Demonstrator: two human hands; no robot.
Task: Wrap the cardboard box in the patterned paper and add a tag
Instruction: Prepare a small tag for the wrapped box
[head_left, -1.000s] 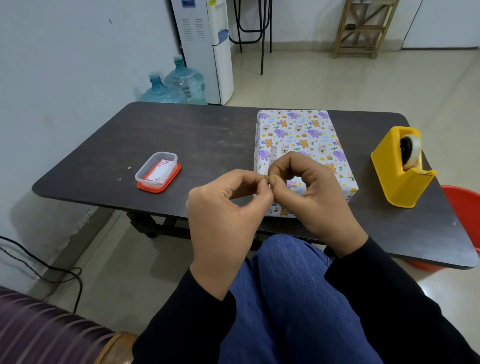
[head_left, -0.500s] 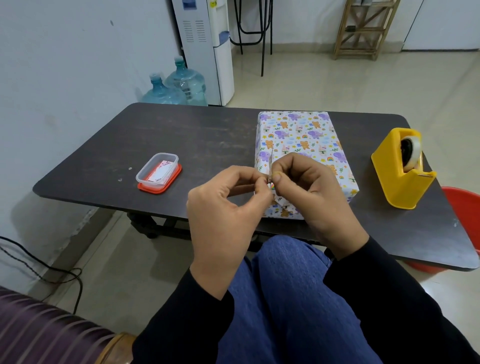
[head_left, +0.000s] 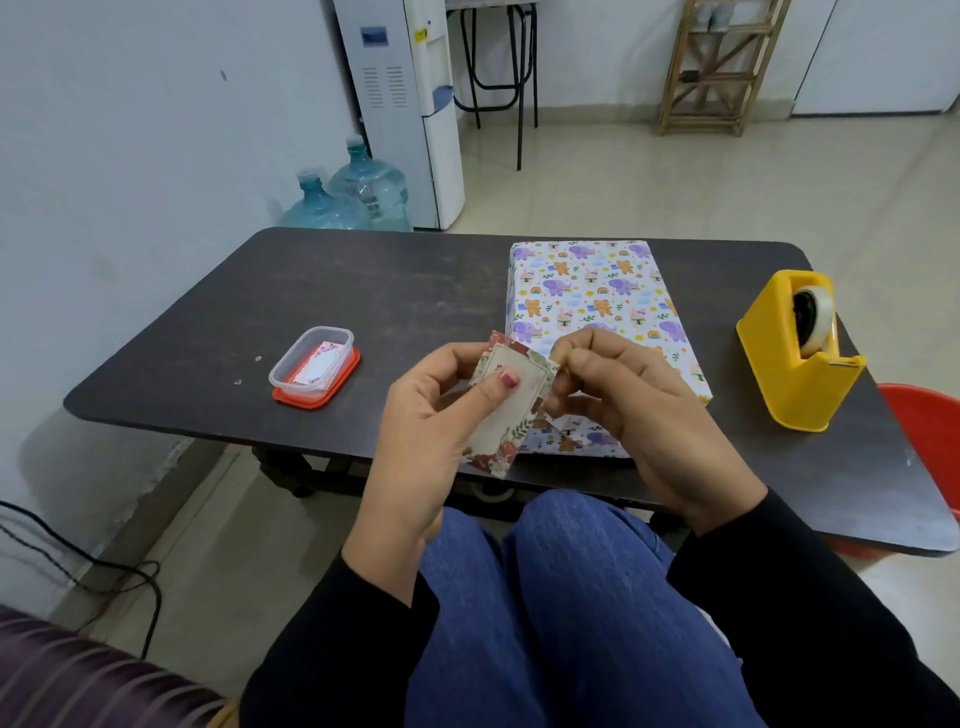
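Head view: floral tag (head_left: 511, 402), writing illegible

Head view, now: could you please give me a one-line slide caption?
Both hands, left hand and right hand, hold a floral tag before the wrapped box.

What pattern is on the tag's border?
Red flowers and green leaves around a cream centre on the tag, head view.

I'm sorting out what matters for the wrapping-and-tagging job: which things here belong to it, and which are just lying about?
Belongs to the job:
wrapped box
floral tag, held by left hand and right hand
yellow tape dispenser
small tub, probably, with cards inside

Just lying about:
water bottles
water dispenser
wooden rack
red bin
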